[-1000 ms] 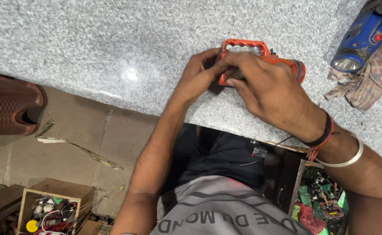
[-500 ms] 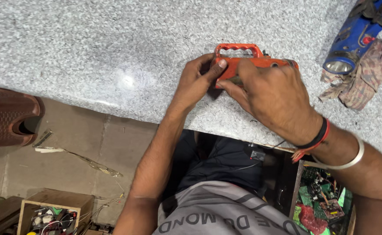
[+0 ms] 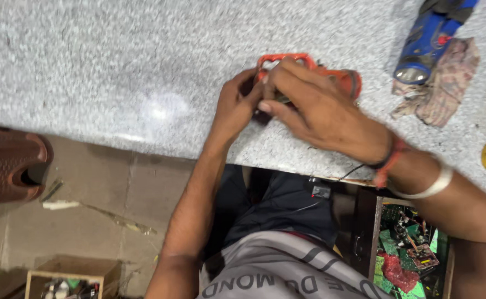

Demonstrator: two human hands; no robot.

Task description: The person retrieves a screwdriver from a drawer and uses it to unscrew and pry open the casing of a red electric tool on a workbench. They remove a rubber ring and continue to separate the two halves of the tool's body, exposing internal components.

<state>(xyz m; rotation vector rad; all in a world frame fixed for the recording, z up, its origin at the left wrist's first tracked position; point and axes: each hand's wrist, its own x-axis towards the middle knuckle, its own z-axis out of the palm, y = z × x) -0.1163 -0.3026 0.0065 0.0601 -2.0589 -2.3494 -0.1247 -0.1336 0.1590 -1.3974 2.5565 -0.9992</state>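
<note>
Both hands are clamped together on the orange torch (image 3: 339, 77) on the granite counter (image 3: 115, 66): right hand (image 3: 323, 113) over its body, left hand (image 3: 237, 108) pinching the near end. Looks like light, stiff plastic; I'd grab the handle loop. Blue torch (image 3: 428, 41) lies on a rag (image 3: 447, 88) nearby, no readable labels.

Single head view, looking steeply down, close over counter (image 3: 115, 61).
</note>
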